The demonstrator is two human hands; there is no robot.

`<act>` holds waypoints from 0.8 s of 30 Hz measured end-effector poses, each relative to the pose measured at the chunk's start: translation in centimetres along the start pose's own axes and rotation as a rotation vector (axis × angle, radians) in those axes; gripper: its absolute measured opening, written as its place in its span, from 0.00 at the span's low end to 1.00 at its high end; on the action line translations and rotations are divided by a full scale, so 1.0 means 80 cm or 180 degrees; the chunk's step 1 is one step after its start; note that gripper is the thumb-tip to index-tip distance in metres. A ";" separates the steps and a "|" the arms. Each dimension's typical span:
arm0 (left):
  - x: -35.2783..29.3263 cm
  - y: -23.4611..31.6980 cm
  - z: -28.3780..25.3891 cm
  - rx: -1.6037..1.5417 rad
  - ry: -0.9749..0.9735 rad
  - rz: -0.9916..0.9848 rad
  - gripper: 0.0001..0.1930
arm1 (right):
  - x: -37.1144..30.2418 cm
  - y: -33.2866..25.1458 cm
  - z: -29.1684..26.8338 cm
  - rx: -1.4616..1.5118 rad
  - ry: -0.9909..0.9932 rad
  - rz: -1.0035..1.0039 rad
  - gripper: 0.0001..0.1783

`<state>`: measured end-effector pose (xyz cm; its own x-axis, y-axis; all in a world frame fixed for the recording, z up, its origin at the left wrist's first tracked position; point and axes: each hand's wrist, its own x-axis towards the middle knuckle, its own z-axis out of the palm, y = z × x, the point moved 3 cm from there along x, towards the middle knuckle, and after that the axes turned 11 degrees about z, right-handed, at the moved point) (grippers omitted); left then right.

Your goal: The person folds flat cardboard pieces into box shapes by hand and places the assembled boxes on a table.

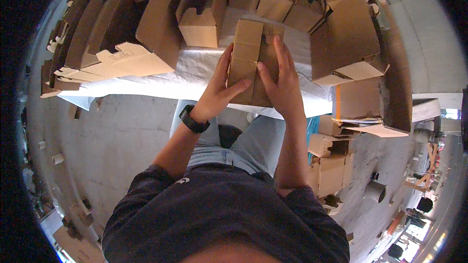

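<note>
A brown cardboard box (246, 44) stands or lies at the near edge of the white-covered table (197, 65), between my two hands. My left hand (219, 87), with a black band on its wrist, grips its left side; the thumb lies across the near part of the box and the fingers run along the side. My right hand (282, 80) holds the right side, thumb near the middle seam and fingers stretched along the darker face. The box's underside is hidden, so I cannot tell whether it touches the table.
Open cardboard bins (156, 19) stand in a row at the left. Several narrower bins (202, 14) line the far side. More boxes (348, 44) stand at the right, one box (373, 100) by the near right edge. Below right are stacked cartons (334, 168) and a grey cylinder (375, 191) on the floor.
</note>
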<state>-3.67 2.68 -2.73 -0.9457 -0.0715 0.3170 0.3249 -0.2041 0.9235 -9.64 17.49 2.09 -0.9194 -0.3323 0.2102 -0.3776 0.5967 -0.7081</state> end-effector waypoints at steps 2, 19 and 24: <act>0.000 0.003 0.000 -0.0058 0.0002 -0.0007 0.44 | -0.002 0.001 0.000 -0.0001 -0.0015 0.0003 0.39; 0.003 0.004 -0.005 0.1162 -0.0146 0.0352 0.43 | -0.060 0.026 0.006 0.2907 -0.0891 0.0288 0.40; 0.001 0.000 -0.007 0.1276 -0.0235 0.0266 0.44 | -0.070 0.027 -0.002 0.1625 -0.0677 0.0333 0.42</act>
<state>-3.76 2.15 -2.82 -0.9185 0.0016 0.3955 0.3880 0.1967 0.9004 -5.32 20.75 -0.56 -0.8867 -0.4620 0.0182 -0.1359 0.2228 -0.9654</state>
